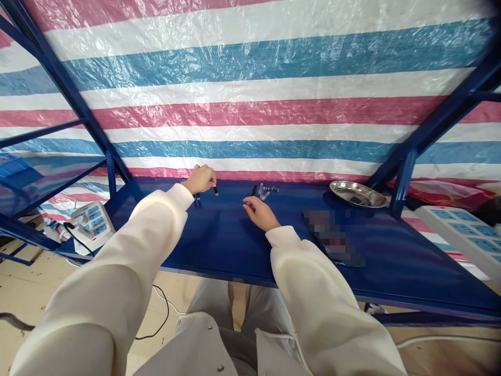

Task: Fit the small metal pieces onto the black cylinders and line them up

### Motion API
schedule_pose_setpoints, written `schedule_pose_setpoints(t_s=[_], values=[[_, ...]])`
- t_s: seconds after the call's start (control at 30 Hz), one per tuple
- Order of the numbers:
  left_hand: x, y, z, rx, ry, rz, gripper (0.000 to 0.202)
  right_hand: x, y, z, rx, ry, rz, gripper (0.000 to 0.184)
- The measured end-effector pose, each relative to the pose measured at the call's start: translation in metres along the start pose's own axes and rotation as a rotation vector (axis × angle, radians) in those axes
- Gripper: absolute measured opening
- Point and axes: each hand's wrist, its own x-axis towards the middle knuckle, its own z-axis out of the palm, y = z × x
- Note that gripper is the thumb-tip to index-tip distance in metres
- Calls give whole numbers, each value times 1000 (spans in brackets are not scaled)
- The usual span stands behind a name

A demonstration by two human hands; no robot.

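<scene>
Landmark for all positions: the clear tubes (261,189) lying on the blue table (235,240). Left hand (202,178) is to the left of the tubes, its arm stretched well forward, back of the hand up, wrist bent so the fingers turn inward and down. Thumb and fingertips are pinched on the upper end of a black cylinder (215,191) with a pale lower tip; I cannot tell whether that tip touches the table. A second dark piece (198,196) is below this hand, farther left of the tubes. Right hand (259,213) is just on the wearer's side of the tubes, forearm angled inward, fingers loosely curled and pointing left, thumb near the index finger; whether anything is gripped there, I cannot tell. Black pieces (254,190) lie immediately left of the tubes, small shiny pieces (273,190) immediately right. Farther right of the tubes: a metal dish (362,194).
</scene>
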Motion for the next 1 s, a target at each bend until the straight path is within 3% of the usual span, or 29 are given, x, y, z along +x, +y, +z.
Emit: schedule_pose_setpoints(t_s=[0.13,0.27,0.5,1.0], values=[[-2,-25,9,19,-31,-93,6,0,0,0,-7,-8,1,25],[-7,-35,17,5,-50,-143,5,0,1,1,-6,-7,2,24],[-10,-38,24,21,-98,-146,9,0,1,0,-7,-16,24,25],[-10,-38,27,44,-81,-172,12,1,3,1,9,0,14,26]])
